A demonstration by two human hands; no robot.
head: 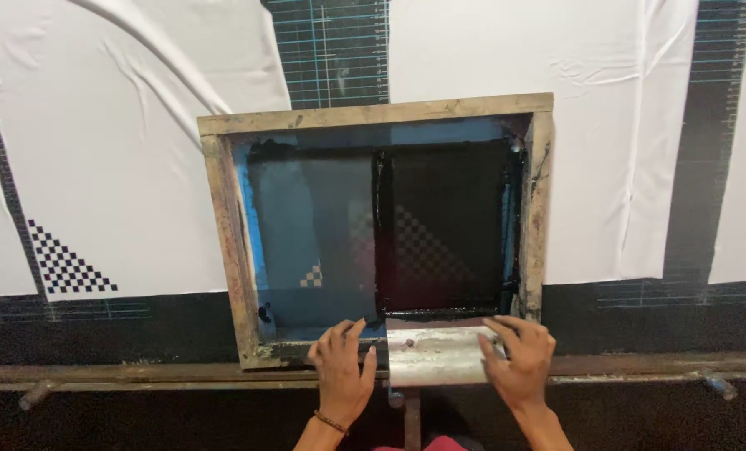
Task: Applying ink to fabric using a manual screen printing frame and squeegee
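A wooden screen-printing frame (pixel 373 114) lies flat on white cloth (pixel 122 159). Its mesh is smeared with black ink, thicker on the right half, and a checker pattern shows through. A metal-backed squeegee (pixel 434 353) rests at the frame's near edge, on the right half. My left hand (pixel 342 367) grips the squeegee's left end, with a beaded bracelet on the wrist. My right hand (pixel 519 359) holds its right end, fingers spread over the top.
More white cloth pieces cover the dark gridded table (pixel 331 50) on both sides. A printed black checker triangle (pixel 68 263) sits on the left piece. A metal rail (pixel 139 376) runs along the table's near edge, with a post below the middle.
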